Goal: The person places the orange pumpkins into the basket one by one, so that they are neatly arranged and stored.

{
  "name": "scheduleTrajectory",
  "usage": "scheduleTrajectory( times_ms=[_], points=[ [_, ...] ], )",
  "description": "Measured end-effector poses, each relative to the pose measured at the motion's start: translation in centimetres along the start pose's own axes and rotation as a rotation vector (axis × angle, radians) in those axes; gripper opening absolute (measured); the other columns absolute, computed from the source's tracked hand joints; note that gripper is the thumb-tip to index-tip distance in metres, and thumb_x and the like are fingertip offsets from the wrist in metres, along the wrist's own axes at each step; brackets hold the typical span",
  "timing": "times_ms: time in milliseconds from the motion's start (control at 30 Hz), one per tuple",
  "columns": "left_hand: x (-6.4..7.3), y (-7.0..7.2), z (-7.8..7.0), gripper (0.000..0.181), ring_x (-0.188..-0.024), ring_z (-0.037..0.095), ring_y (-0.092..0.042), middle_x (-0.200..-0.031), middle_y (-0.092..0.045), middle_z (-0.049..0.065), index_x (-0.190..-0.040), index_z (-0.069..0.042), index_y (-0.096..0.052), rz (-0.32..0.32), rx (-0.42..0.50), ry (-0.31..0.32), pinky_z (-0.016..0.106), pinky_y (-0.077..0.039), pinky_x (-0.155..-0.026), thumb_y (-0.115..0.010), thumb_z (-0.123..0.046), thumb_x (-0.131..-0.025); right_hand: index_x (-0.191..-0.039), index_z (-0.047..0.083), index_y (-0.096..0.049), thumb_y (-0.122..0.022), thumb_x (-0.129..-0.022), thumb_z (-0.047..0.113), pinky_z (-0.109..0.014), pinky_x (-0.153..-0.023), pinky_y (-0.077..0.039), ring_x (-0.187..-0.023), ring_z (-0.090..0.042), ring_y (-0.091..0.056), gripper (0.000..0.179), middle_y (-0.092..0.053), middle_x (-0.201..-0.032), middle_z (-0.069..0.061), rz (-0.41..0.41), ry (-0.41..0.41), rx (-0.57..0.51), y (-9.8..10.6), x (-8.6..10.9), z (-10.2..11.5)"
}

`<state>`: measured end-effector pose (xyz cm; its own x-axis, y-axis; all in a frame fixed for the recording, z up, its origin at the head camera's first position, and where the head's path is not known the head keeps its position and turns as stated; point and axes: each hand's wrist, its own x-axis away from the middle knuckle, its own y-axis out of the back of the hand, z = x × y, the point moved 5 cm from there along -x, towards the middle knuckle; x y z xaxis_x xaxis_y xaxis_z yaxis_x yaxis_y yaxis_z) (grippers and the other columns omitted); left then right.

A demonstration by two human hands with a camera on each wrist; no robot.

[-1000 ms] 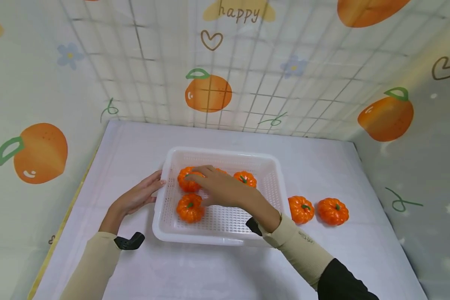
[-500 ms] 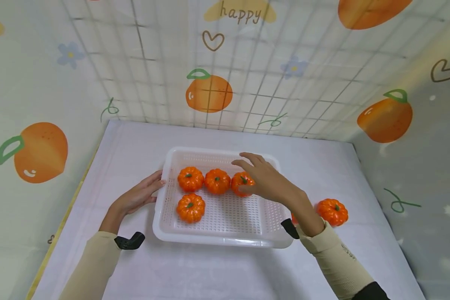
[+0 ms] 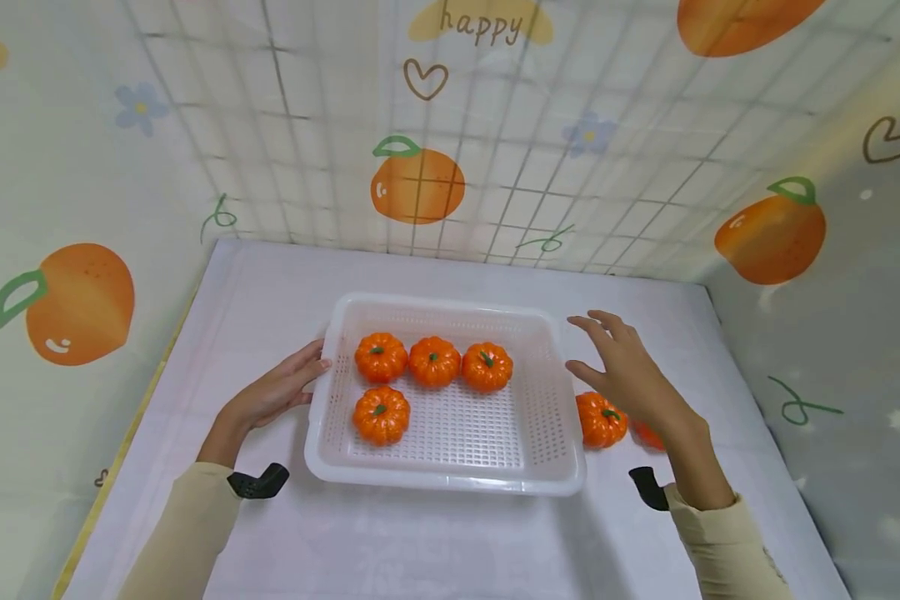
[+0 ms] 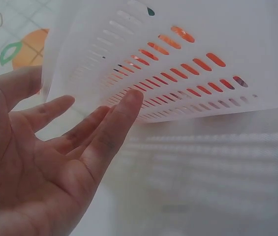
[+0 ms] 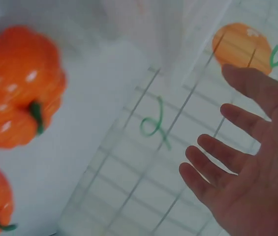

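Note:
A white plastic basket (image 3: 450, 482) with slotted walls holds several small orange pumpkins with green stems: a back row including the back-left pumpkin (image 3: 381, 357), and a front-left pumpkin (image 3: 382, 415). My left hand (image 3: 281, 389) is at the basket's left side, its fingers extended against the wall; the left wrist view shows the palm and spread fingers by the slots. To the right of the basket, my right hand (image 3: 630, 367) hovers with loosely spread fingers, holding nothing. Below it on the table are a pumpkin (image 3: 602, 419) close to the basket and another pumpkin (image 3: 648, 437), partly hidden by the hand.
A white cloth covers the table (image 3: 420, 542). Behind it stands a wire grid (image 3: 525, 200) covered by a sheet printed with oranges, hearts and flowers. Similar printed sheets hang at the left and right sides.
My right hand has moved right, from over the pumpkins at the basket's left, across the basket, to above the pumpkins outside it. My left hand and the basket have stayed put.

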<state>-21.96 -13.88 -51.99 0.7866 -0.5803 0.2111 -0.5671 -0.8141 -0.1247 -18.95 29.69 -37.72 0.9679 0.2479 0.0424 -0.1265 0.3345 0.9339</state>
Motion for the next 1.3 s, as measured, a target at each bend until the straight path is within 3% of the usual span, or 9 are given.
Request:
scheduleTrajectory(
  times_ms=[167, 367, 500, 667, 733, 900, 1000, 1300],
  points=[
    [0.0, 0.1, 0.0, 0.065, -0.14, 0.041, -0.036, -0.164, -0.016, 0.011, -0.161, -0.02, -0.014, -0.022, -0.015, 0.008, 0.051, -0.05, -0.097, -0.048, -0.032, -0.107, -0.148, 0.002, -0.039, -0.069, -0.095, 0.019, -0.078, -0.095, -0.033, -0.133, -0.057, -0.027, 0.064, -0.025, -0.152, -0.033, -0.016, -0.065, -0.015, 0.4, 1.4, -2.2],
    [0.1, -0.1, -0.2, 0.065, -0.14, 0.042, -0.036, -0.164, -0.017, 0.012, -0.161, -0.02, -0.014, -0.012, -0.017, 0.008, 0.05, -0.05, -0.097, -0.047, -0.032, -0.107, -0.15, 0.0, -0.035, -0.071, -0.093, 0.019, -0.079, -0.094, -0.033, -0.131, -0.059, -0.026, 0.07, -0.023, -0.151, -0.036, 0.003, -0.168, -0.04, -0.1, 3.2, -4.9],
    [0.1, -0.1, -0.3, 0.064, -0.139, 0.041, -0.037, -0.164, -0.019, 0.011, -0.161, -0.021, -0.016, -0.011, -0.007, 0.013, 0.05, -0.051, -0.096, -0.047, -0.032, -0.107, -0.151, 0.0, -0.033, -0.074, -0.091, 0.021, -0.079, -0.093, -0.033, -0.129, -0.06, -0.027, 0.076, -0.023, -0.149, -0.037, 0.043, -0.191, -0.085, -0.9, 4.4, -5.9],
    [0.1, -0.1, -0.4, 0.063, -0.139, 0.041, -0.037, -0.164, -0.018, 0.01, -0.161, -0.023, -0.015, -0.012, -0.007, 0.022, 0.051, -0.05, -0.097, -0.047, -0.032, -0.107, -0.155, 0.005, -0.027, -0.077, -0.088, 0.033, -0.073, -0.088, -0.045, -0.119, -0.053, -0.047, 0.088, -0.021, -0.152, -0.034, 0.134, -0.211, -0.165, -2.9, 5.7, -6.6],
    [0.2, -0.1, -0.4, 0.064, -0.139, 0.041, -0.038, -0.164, -0.018, 0.01, -0.161, -0.023, -0.014, -0.015, -0.012, 0.025, 0.051, -0.05, -0.097, -0.047, -0.032, -0.107, -0.155, 0.005, -0.028, -0.078, -0.087, 0.034, -0.071, -0.087, -0.046, -0.117, -0.052, -0.05, 0.089, -0.024, -0.151, -0.034, 0.146, -0.208, -0.174, -3.8, 5.9, -6.8],
    [0.2, -0.3, -0.3, 0.064, -0.138, 0.042, -0.038, -0.164, -0.018, 0.011, -0.161, -0.022, -0.013, -0.014, -0.013, 0.027, 0.051, -0.05, -0.097, -0.046, -0.032, -0.107, -0.152, 0.003, -0.033, -0.082, -0.082, 0.038, -0.077, -0.092, -0.038, -0.13, -0.055, -0.036, 0.092, -0.03, -0.147, -0.035, 0.139, -0.222, -0.171, -5.8, 6.0, -7.3],
    [0.2, -0.3, -0.2, 0.064, -0.138, 0.044, -0.038, -0.164, -0.018, 0.012, -0.161, -0.021, -0.012, -0.008, -0.006, 0.023, 0.051, -0.05, -0.097, -0.046, -0.031, -0.107, -0.152, 0.003, -0.034, -0.082, -0.082, 0.04, -0.077, -0.093, -0.037, -0.131, -0.054, -0.035, 0.092, -0.032, -0.147, -0.033, 0.129, -0.251, -0.174, -6.7, 6.0, -7.9],
    [0.2, -0.2, -0.2, 0.064, -0.138, 0.043, -0.038, -0.163, -0.019, 0.012, -0.161, -0.023, -0.013, -0.001, 0.003, 0.018, 0.051, -0.05, -0.097, -0.046, -0.031, -0.107, -0.148, 0.002, -0.04, -0.08, -0.085, 0.03, -0.075, -0.095, -0.038, -0.126, -0.053, -0.041, 0.079, -0.042, -0.141, -0.033, 0.116, -0.253, -0.164, -7.4, 5.9, -8.4]
  ],
)
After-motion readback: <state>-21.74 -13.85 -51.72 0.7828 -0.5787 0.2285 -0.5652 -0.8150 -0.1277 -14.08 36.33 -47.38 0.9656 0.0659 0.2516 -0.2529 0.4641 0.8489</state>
